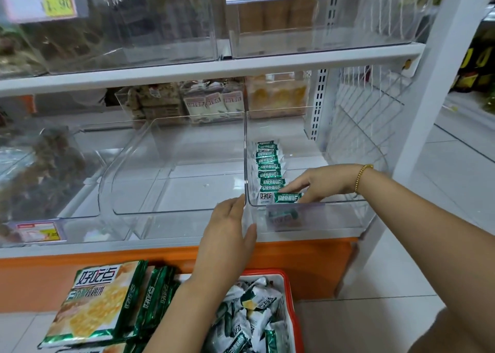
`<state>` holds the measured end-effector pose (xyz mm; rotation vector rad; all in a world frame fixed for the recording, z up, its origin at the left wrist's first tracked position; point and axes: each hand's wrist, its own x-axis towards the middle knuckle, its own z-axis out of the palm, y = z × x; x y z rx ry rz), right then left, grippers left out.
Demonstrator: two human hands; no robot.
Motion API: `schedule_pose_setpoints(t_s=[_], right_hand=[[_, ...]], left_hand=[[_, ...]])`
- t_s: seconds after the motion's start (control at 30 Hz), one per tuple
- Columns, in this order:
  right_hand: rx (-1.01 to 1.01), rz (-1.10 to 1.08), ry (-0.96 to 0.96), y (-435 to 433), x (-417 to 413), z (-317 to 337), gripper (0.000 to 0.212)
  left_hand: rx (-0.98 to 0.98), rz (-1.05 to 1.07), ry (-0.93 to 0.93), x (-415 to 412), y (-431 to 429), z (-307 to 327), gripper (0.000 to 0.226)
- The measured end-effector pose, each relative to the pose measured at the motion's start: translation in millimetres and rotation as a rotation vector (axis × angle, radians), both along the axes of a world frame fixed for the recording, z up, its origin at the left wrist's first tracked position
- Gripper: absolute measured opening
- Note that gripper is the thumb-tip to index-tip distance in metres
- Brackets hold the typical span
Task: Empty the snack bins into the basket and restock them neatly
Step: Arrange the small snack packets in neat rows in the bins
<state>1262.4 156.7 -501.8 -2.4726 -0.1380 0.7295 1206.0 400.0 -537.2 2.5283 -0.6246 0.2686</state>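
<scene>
A clear plastic bin (348,218) sits at the right of the lower shelf. Inside it, a row of small green-and-white snack packets (269,165) stands along its left wall. My right hand (318,183) reaches into the bin and pinches the front packet (288,197) of that row. My left hand (230,232) holds the bin's front left corner, fingers over the rim and thumb on the front face. Below, a white basket with an orange rim (290,293) holds several loose packets of the same snack.
An empty clear bin (171,191) stands left of the one I work in. Further left, a bin (48,178) holds dark snacks. Large green biscuit bags (93,304) lie beside the basket. Other stocked bins (214,100) sit behind, and another shelf above.
</scene>
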Motion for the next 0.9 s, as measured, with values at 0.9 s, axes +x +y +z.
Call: schedule_pose_setpoints(t_s=[0.9], right_hand=[[-0.239, -0.316, -0.413, 40, -18, 26, 0.033]], left_hand=[[-0.169, -0.073, 0.0, -21, 22, -1, 0.034]])
